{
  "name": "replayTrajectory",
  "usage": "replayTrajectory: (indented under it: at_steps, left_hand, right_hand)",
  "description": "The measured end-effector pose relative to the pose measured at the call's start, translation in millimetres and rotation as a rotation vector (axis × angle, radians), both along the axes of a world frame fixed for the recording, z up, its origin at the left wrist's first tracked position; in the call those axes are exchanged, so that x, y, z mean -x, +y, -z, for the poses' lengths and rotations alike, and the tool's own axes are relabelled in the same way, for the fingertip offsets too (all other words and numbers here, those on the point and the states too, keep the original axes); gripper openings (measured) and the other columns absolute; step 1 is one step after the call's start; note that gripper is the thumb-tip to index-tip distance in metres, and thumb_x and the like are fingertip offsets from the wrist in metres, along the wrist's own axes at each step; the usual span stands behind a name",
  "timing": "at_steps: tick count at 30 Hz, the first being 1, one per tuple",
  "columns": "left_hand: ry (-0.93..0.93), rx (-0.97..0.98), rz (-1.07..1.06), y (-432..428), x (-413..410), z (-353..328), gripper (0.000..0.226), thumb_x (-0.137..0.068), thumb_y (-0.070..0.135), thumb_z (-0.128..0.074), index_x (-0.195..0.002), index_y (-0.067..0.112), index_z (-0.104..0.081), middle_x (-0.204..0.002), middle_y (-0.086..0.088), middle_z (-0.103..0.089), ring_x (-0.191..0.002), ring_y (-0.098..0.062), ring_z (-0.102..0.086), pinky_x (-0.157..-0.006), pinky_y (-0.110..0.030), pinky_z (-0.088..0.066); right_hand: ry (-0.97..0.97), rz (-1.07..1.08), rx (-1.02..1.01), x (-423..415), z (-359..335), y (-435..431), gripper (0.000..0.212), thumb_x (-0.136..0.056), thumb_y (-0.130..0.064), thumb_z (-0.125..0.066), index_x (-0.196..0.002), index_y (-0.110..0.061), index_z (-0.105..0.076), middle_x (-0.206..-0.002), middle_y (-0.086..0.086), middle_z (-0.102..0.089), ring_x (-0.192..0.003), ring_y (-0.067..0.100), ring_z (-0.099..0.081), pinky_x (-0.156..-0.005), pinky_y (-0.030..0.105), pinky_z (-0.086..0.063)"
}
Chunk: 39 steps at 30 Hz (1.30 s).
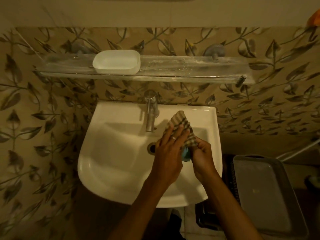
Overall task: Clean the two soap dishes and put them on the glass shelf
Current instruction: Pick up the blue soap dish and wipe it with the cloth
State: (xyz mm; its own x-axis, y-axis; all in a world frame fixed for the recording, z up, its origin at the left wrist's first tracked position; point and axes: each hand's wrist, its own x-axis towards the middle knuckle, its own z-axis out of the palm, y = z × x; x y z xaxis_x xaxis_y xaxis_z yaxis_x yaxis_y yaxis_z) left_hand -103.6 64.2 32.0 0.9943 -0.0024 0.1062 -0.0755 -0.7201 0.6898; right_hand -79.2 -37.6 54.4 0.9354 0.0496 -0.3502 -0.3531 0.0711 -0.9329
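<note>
- White soap dish [116, 61]: stands on the glass shelf [190, 66], left of the shelf's middle, hollow side up. It looks empty.
- Glass shelf: fixed to the leaf-patterned wall tiles [43, 118], above and behind the sink [107, 161]. Droplets or pale specks show on its right half; I cannot tell which.
- Blue soap dish [187, 153]: held between both hands over the right part of the basin, just right of the drain [152, 148]. Only a small blue edge shows — the rest is wrapped in cloth or hidden by the hands.
- Checked cloth [180, 121]: brown and cream, draped over the blue dish, with one corner sticking up on the far side towards the tap [151, 111].
- Left hand [168, 153]: fingers straight and laid flat on the cloth, pressing it against the dish. There is a ring [173, 138] on one finger.
- Right hand [203, 156]: fingers and thumb curled, gripping the blue dish together with the cloth edge lying over it.
- Tap: chrome, upright at the far rim of the sink, spout over the basin. No water stream is visible.
- Grey tray [259, 187]: near right of the sink, resting on a dark basket [232, 184] — well apart from both hands.
</note>
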Motion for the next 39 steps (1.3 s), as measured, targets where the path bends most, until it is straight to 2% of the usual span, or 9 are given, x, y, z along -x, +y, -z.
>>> replayTrajectory:
  at_steps: [4, 9, 13, 21, 28, 31, 34, 37, 39]
  left_hand:
    - [-0.15, -0.093, -0.114, -15.3, 36.1, 11.6, 0.07, -0.075, 0.0, -0.058, -0.139, 0.023, -0.041, -0.148, -0.002, -0.041, -0.144, -0.022, -0.019, -0.107, -0.047, -0.033]
    - [0.07, -0.227, 0.005, 6.0, -8.4, -19.7, 0.072, -0.085, 0.02, -0.061, -0.147, 0.028, -0.024, -0.159, 0.0, -0.018, -0.148, -0.023, -0.007, -0.116, -0.051, -0.021]
    - [0.139, -0.163, 0.03, 15.7, -41.3, -47.9, 0.061, -0.089, 0.006, -0.053, -0.143, 0.028, -0.034, -0.156, 0.0, -0.025, -0.145, -0.022, -0.018, -0.118, -0.048, -0.02]
    - [-0.156, -0.291, -0.008, -23.4, 44.2, -18.4, 0.084, -0.054, -0.004, -0.077, -0.127, 0.032, -0.054, -0.14, 0.003, -0.052, -0.136, -0.021, -0.029, -0.096, -0.049, -0.04]
    - [-0.239, -0.23, -0.034, -11.1, 31.9, -41.7, 0.062, -0.065, 0.001, -0.063, -0.121, 0.026, -0.058, -0.134, 0.001, -0.058, -0.135, -0.022, -0.036, -0.085, -0.051, -0.046]
    - [-0.136, -0.313, -0.032, -1.8, 6.8, -58.2, 0.055, -0.074, 0.014, -0.063, -0.128, 0.021, -0.052, -0.137, -0.002, -0.055, -0.137, -0.024, -0.037, -0.095, -0.05, -0.04]
    - [0.033, -0.101, -0.094, 17.8, -19.1, -72.0, 0.04, -0.089, 0.009, -0.049, -0.128, 0.018, -0.051, -0.134, -0.003, -0.054, -0.129, -0.021, -0.044, -0.102, -0.037, -0.04]
    - [0.087, 0.257, -0.15, 38.2, -26.6, -86.0, 0.028, -0.096, 0.002, -0.039, -0.117, 0.006, -0.056, -0.117, -0.013, -0.062, -0.101, -0.017, -0.061, -0.084, -0.014, -0.048]
    - [0.092, 0.428, -0.268, 51.1, -19.6, -86.6, 0.029, -0.097, 0.005, -0.037, -0.117, 0.008, -0.058, -0.112, -0.015, -0.065, -0.096, -0.025, -0.064, -0.084, -0.032, -0.053]
  right_hand:
    - [0.039, 0.007, -0.129, 3.2, -4.1, -1.1, 0.032, -0.096, -0.004, -0.042, -0.115, -0.01, -0.067, -0.107, 0.017, -0.072, -0.096, 0.031, -0.068, -0.077, 0.041, -0.055]
    - [0.027, -0.035, -0.05, 20.7, 1.3, -0.9, 0.027, -0.097, -0.012, -0.047, -0.09, -0.02, -0.072, -0.093, 0.011, -0.074, -0.091, 0.036, -0.069, -0.074, 0.044, -0.056]
    - [0.026, -0.043, -0.096, 19.2, -3.0, -2.9, 0.028, -0.098, -0.012, -0.046, -0.1, -0.026, -0.07, -0.096, 0.003, -0.075, -0.085, 0.019, -0.072, -0.069, 0.03, -0.058]
    - [0.248, 0.059, -0.536, 3.7, -9.2, -16.2, 0.033, -0.095, -0.015, -0.042, -0.118, -0.006, -0.064, -0.117, 0.02, -0.068, -0.106, 0.03, -0.066, -0.082, 0.031, -0.059]
    - [0.181, -0.036, -0.457, 2.3, -19.2, -12.6, 0.031, -0.092, -0.02, -0.046, -0.106, -0.013, -0.072, -0.104, 0.014, -0.074, -0.091, 0.024, -0.072, -0.063, 0.026, -0.058]
    - [0.102, -0.116, -0.275, 1.6, -22.1, -17.1, 0.028, -0.094, -0.014, -0.046, -0.103, -0.016, -0.072, -0.096, 0.007, -0.076, -0.084, 0.02, -0.073, -0.062, 0.026, -0.058]
    - [0.035, -0.297, -0.088, 7.4, -20.2, -25.4, 0.028, -0.096, -0.01, -0.044, -0.104, -0.014, -0.07, -0.092, 0.006, -0.076, -0.078, 0.019, -0.072, -0.06, 0.026, -0.056]
    - [0.002, -0.397, 0.013, 5.6, -15.0, -37.1, 0.025, -0.096, -0.001, -0.041, -0.099, -0.007, -0.065, -0.087, 0.006, -0.072, -0.078, 0.018, -0.068, -0.064, 0.027, -0.054]
    - [-0.025, -0.357, 0.114, -0.5, -13.3, -41.2, 0.037, -0.09, 0.01, -0.036, -0.096, -0.015, -0.063, -0.085, 0.0, -0.069, -0.078, 0.008, -0.065, -0.062, 0.023, -0.05]
